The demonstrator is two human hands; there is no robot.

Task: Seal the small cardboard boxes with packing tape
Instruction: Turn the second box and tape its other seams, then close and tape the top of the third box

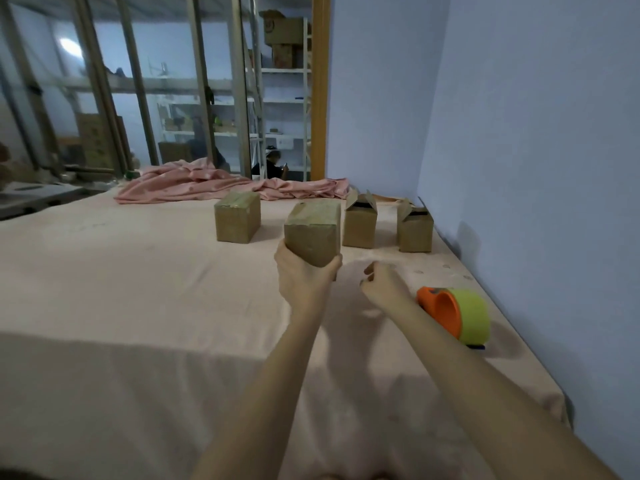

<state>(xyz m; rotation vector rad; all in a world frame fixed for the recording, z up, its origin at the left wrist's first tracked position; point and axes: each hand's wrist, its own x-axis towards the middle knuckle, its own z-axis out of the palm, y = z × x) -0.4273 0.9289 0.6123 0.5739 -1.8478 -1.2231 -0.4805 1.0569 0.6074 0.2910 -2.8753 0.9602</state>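
Taped box (312, 233) in left hand (302, 279)

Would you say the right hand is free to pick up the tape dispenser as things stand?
Probably yes. The right hand holds nothing, and the tape dispenser lies just beside it on the sheet, with nothing between them. The left hand holds a box clear of that path.

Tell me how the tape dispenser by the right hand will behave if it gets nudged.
The tape dispenser lies on its round roll, so it may rock or roll. The soft pink sheet should damp sliding. It looks light, mostly plastic and tape.
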